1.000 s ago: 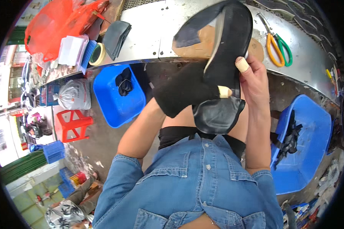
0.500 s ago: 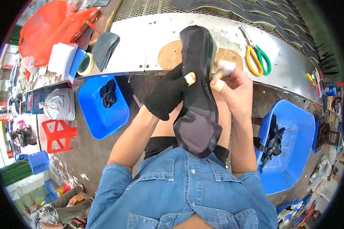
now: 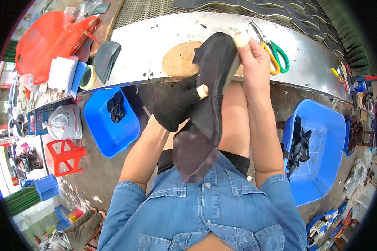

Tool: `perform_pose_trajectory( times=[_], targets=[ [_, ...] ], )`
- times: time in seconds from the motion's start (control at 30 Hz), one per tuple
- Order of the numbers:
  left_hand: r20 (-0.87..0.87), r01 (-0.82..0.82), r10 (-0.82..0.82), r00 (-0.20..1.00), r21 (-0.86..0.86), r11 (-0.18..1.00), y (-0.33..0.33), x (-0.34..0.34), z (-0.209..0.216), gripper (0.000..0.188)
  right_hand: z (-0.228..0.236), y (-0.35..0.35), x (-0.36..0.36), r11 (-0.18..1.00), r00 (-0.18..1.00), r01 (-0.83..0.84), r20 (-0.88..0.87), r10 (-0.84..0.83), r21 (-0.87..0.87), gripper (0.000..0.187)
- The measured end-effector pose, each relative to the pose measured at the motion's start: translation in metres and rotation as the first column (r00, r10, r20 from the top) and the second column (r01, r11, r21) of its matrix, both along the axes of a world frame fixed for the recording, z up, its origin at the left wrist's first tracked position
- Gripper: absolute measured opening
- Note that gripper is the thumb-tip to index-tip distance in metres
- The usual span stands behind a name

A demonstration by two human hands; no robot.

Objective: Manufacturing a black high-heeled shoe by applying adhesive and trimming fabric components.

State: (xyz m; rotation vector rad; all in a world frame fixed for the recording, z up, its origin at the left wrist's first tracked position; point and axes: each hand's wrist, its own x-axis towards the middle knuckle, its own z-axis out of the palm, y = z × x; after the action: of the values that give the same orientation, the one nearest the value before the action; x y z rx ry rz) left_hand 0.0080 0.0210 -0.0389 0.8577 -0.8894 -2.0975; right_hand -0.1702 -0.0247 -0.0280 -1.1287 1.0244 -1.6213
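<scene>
A black, sole-shaped shoe piece (image 3: 217, 65) slants across my lap, with loose black material at its lower end. Around its middle my left hand (image 3: 176, 104), in a black fingerless glove, is closed; the wrapped thumb presses on the upper face and the other fingers are hidden behind. My right hand (image 3: 252, 54) is bare with pale tape on the fingertips. It pinches the right edge near the far end. Yellow- and green-handled scissors (image 3: 275, 54) lie on the metal bench (image 3: 134, 46) just beyond the right hand. Partly covered by the shoe piece is a tan patch (image 3: 176, 60).
Blue tubs holding black pieces stand at left (image 3: 130, 129) and right (image 3: 326, 146). A red bag (image 3: 42, 46), tape roll (image 3: 91, 81) and dark sheets (image 3: 107, 58) crowd the bench's left. Wavy dark strips (image 3: 276, 14) cover the far mesh. A person (image 3: 77, 230) sits lower left.
My right hand has moved up along the edge to the far end of the shoe piece. That piece has tilted, its far end rightward and its near end leftward. The left hand keeps its grip.
</scene>
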Motion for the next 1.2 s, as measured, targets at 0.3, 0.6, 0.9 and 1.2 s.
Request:
perform_pose_trajectory(
  times=[0.3,0.6,0.9,1.2],
  targets=[
    [0.291,-0.058,0.14,0.946,-0.275,0.96,-0.01,-0.008,0.008,0.036,-0.003,0.033,0.001,0.978,0.98,-0.139,-0.123,0.159,0.153,0.034],
    [0.309,-0.056,0.272,0.911,-0.562,0.825,-0.007,-0.019,0.009,0.028,-0.009,0.033,-0.005,0.972,0.979,-0.2,0.052,0.195,0.124,0.045],
    [0.561,0.409,-0.27,0.782,-0.135,0.903,-0.004,0.017,0.022,0.034,-0.007,0.024,-0.025,0.972,0.961,0.105,0.229,-0.154,0.211,0.035],
    [0.509,0.322,0.54,0.67,-0.855,0.406,0.021,-0.002,0.03,0.012,-0.007,0.023,-0.021,0.932,0.931,0.362,-0.048,-0.361,0.024,0.023]
  ],
)
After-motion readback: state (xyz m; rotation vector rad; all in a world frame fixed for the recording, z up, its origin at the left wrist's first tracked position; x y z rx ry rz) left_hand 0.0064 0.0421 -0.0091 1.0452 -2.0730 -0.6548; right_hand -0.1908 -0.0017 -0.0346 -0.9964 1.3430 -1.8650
